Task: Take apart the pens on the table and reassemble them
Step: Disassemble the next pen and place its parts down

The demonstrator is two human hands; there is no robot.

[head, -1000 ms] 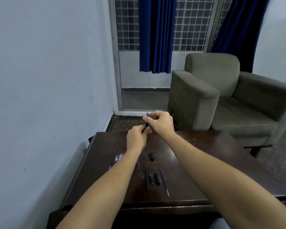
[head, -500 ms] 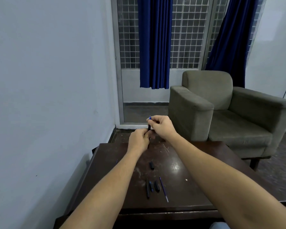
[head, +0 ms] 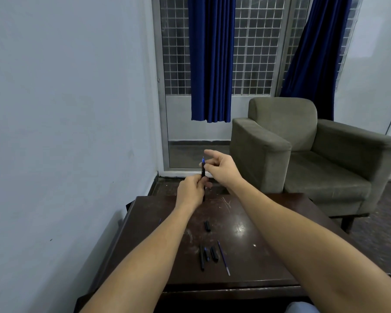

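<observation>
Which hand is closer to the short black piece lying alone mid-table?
Left. The left hand, gripping the pen, is just beyond the short black piece; the right hand is higher and farther back.

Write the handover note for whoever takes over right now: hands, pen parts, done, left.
Left hand: grips the black pen upright over the far edge of the table, blue tip up.
Right hand: at the pen's top end, index finger raised; a pinch cannot be confirmed.
On the table: a short black piece mid-table; nearer, side by side, a long black barrel, a blue-tipped piece, a stubby black piece and a blue refill.
Done: at least one pen lies in parts.
Left: finish the held pen, then reassemble the loose parts.
</observation>
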